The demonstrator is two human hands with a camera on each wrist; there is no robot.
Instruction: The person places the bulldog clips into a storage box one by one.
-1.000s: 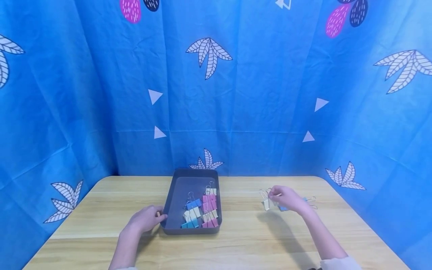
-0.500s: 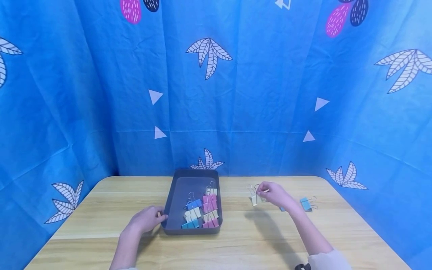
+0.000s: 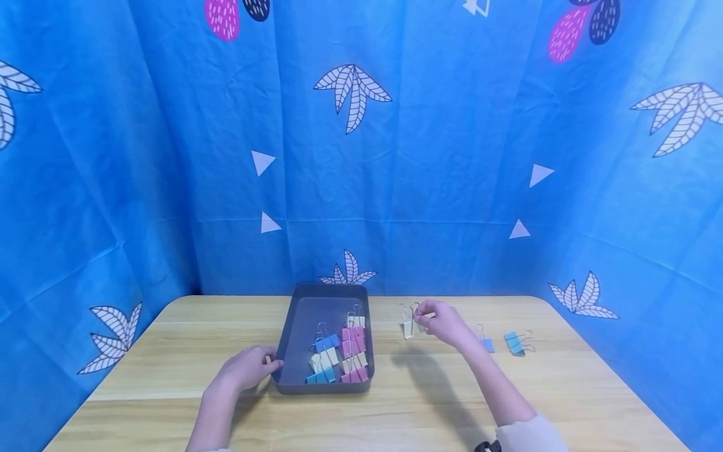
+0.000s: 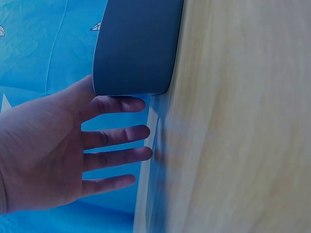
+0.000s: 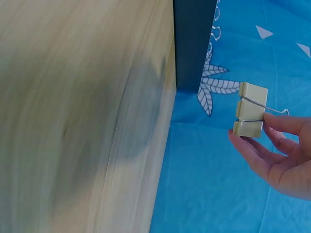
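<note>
My right hand point(image 3: 443, 321) holds a pale yellow binder clip point(image 5: 252, 109) above the table, to the right of the dark grey tray point(image 3: 323, 388). In the right wrist view the thumb and fingers pinch it by one end and its wire handles. My left hand point(image 3: 244, 366) is at the tray's near left side, the thumb over the rim and the index finger along the outer wall; the other fingers point(image 4: 116, 158) are spread straight. Inside the tray, binder clips stand in two columns: a blue clip point(image 3: 326, 343), a teal clip point(image 3: 321, 375), a pink clip point(image 3: 353, 345) and several others.
On the wooden table point(image 3: 429, 414), a blue binder clip point(image 3: 488, 344) lies partly behind the right forearm, and a light blue binder clip point(image 3: 514, 343) lies farther right. A blue patterned curtain point(image 3: 361, 176) hangs behind the table and along both sides.
The right hand has carried the pale yellow clip left toward the tray, uncovering the blue and light blue clips on the table. The left hand and the tray have stayed put.
</note>
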